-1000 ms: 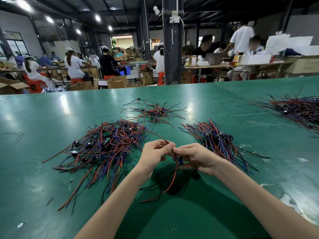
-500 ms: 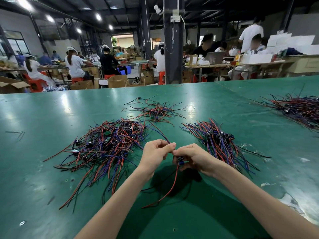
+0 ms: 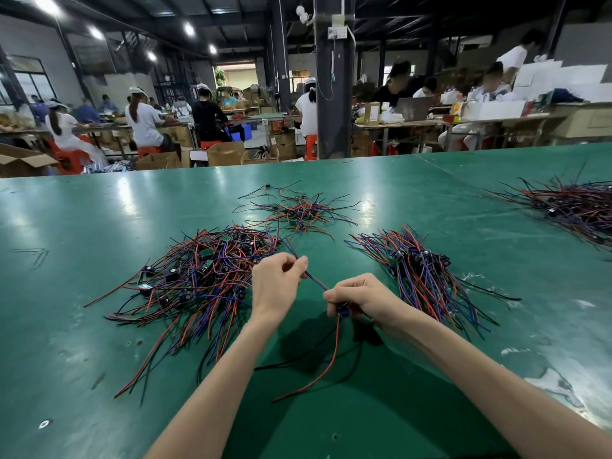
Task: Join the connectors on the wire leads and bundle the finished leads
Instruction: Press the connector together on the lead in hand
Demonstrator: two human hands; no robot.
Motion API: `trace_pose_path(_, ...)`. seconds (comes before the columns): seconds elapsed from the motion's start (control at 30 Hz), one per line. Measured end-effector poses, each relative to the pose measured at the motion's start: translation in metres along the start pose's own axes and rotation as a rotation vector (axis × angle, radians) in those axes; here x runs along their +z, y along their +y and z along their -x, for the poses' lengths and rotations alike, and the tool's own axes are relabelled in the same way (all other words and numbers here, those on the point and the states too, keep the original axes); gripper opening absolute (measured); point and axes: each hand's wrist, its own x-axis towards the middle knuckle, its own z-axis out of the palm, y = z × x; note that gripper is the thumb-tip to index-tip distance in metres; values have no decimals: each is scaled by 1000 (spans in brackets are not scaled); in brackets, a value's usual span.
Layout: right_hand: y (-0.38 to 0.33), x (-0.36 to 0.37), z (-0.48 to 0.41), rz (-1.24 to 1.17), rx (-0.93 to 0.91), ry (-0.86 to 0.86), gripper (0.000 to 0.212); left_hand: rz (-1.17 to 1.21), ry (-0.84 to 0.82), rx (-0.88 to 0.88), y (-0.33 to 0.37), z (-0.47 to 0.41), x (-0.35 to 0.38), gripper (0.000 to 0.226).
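— Hands?
— I log: left hand (image 3: 277, 283) pinches the blue lead (image 3: 314, 281); right hand (image 3: 362, 297) curled round its connector (image 3: 343, 311).
— Where?
— Over the table (image 3: 99, 376), between the left pile (image 3: 205, 273) and the right pile (image 3: 420, 270).

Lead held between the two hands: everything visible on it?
The thin insulated wire lead runs taut as a blue strand from the left hand, which pinches it, to the right hand, which holds its small dark blue connector. Red and black tails hang from there onto the green table.
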Motion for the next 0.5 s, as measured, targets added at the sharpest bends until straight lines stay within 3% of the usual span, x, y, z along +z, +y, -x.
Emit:
trace_pose_path(0.33, 3, -3, 0, -33, -38, -65, 33, -161, 221, 117, -8, -10, -13, 21)
trace_pose_path(0.5, 4, -3, -1, -10, -41, -75, 32, -75, 258, 121, -7, -7, -11, 12)
